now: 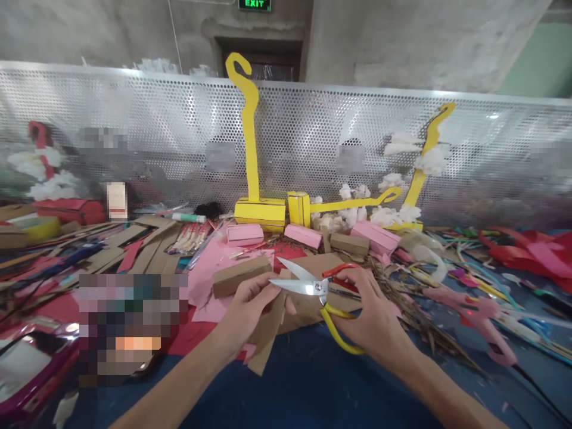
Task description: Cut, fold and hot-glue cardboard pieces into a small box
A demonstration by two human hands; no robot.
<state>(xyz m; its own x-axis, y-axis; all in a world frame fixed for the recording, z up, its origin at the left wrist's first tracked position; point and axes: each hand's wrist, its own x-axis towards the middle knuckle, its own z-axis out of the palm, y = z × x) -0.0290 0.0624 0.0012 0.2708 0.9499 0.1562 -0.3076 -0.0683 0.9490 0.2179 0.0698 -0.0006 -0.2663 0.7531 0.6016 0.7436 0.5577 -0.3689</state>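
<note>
My right hand (369,307) grips a pair of scissors (308,288) with one red and one yellow handle. Their blades are spread apart and point left, toward my left hand (252,307). Closed fingers of that hand hold a strip of brown cardboard (267,345), which hangs down below the blades. Whether the blades touch the strip I cannot tell. Just behind my left hand lies a folded cardboard box (241,275). A larger brown cardboard sheet (308,310) and pink paper (208,268) lie beneath the scissors.
A yellow hooked shape on a base (252,155) stands at the back against a perforated metal screen (179,119). Small pink boxes (245,234) sit before it. On the right rests a pink glue gun (478,316) with its cord. Cardboard strips (152,250) clutter the left.
</note>
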